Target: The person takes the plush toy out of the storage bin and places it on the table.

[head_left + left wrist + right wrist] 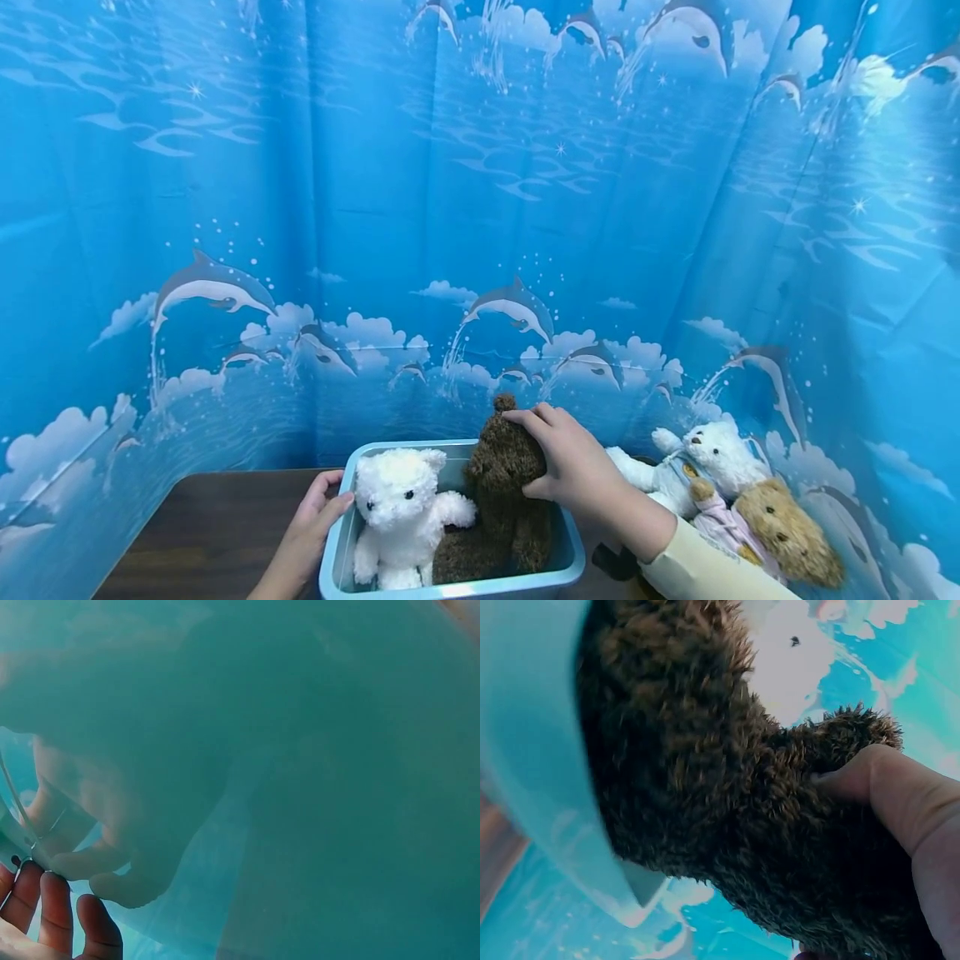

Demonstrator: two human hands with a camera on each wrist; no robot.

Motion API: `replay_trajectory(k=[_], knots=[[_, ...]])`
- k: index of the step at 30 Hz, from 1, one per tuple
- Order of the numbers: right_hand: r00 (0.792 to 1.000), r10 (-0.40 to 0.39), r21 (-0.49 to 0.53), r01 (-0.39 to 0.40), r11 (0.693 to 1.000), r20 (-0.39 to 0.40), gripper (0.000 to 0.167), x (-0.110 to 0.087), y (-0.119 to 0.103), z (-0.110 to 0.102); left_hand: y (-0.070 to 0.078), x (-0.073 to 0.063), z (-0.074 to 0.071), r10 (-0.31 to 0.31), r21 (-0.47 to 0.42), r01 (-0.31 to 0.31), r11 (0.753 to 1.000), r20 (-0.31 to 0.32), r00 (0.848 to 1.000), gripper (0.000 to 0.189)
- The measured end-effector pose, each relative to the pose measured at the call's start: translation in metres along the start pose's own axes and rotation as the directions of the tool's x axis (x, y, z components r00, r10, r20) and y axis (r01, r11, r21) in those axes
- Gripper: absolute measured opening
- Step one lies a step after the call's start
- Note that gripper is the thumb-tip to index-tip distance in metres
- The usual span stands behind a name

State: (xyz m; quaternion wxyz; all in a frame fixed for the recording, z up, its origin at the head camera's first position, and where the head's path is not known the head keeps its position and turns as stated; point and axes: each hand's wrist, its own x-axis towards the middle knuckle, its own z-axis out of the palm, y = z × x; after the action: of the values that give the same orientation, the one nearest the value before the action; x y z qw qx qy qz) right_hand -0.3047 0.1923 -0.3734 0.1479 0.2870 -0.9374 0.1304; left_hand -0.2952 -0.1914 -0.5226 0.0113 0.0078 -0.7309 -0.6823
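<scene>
A light blue plastic bin stands on the table in the head view. My left hand grips its left rim, the thumb on top; in the left wrist view the fingertips are mirrored in the bin's glossy wall. Inside the bin a white plush bear sits upright at the left. Beside it on the right is a dark brown plush bear, its head above the rim. My right hand holds that head, thumb pressed into the fur; its other fingers are mostly hidden.
Right of the bin lie another white plush bear and a tan plush bear in pink clothing. A black object lies near the right forearm. The dark wooden table ends at a blue dolphin-print curtain.
</scene>
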Motion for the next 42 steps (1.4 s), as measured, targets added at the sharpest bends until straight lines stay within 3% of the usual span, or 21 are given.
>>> replay_trajectory(k=[6, 9, 16, 20, 27, 32, 37, 42], knots=[[0.992, -0.017, 0.007, 0.018, 1.0, -0.122, 0.107, -0.007, -0.004, -0.012, 0.003, 0.002, 0.0, 0.003, 0.009, -0.003, 1.0, 0.001, 1.0, 0.048], [0.983, 0.005, 0.061, 0.007, 0.998, -0.184, 0.107, -0.012, -0.005, -0.016, 0.004, 0.003, 0.0, 0.005, 0.011, -0.005, 1.0, -0.001, 1.0, 0.048], [0.94, 0.041, 0.177, 0.021, 0.984, -0.339, 0.108, -0.028, -0.011, -0.022, 0.003, 0.003, 0.002, 0.009, -0.003, -0.009, 1.0, 0.001, 1.0, 0.047], [0.885, 0.039, 0.179, 0.05, 0.983, -0.464, 0.112, -0.039, -0.012, -0.027, 0.003, 0.003, 0.003, 0.005, 0.002, -0.005, 1.0, 0.006, 1.0, 0.048], [0.759, 0.118, 0.253, 0.063, 0.965, -0.64, 0.116, -0.062, -0.016, -0.039, 0.006, 0.004, 0.002, 0.033, 0.004, -0.033, 0.999, 0.006, 0.999, 0.047], [0.707, 0.177, 0.332, 0.086, 0.939, -0.685, 0.113, -0.083, -0.017, -0.051, 0.003, 0.004, 0.007, 0.05, -0.004, -0.05, 0.999, -0.004, 0.999, 0.046], [0.644, 0.252, 0.38, 0.066, 0.922, -0.723, 0.115, -0.111, -0.011, -0.055, 0.001, 0.005, 0.007, 0.02, 0.008, -0.02, 1.0, -0.004, 1.0, 0.048], [0.604, 0.345, 0.449, 0.023, 0.893, -0.718, 0.114, -0.129, 0.0, -0.059, 0.003, 0.004, 0.003, -0.01, 0.015, 0.01, 1.0, -0.01, 1.0, 0.047]])
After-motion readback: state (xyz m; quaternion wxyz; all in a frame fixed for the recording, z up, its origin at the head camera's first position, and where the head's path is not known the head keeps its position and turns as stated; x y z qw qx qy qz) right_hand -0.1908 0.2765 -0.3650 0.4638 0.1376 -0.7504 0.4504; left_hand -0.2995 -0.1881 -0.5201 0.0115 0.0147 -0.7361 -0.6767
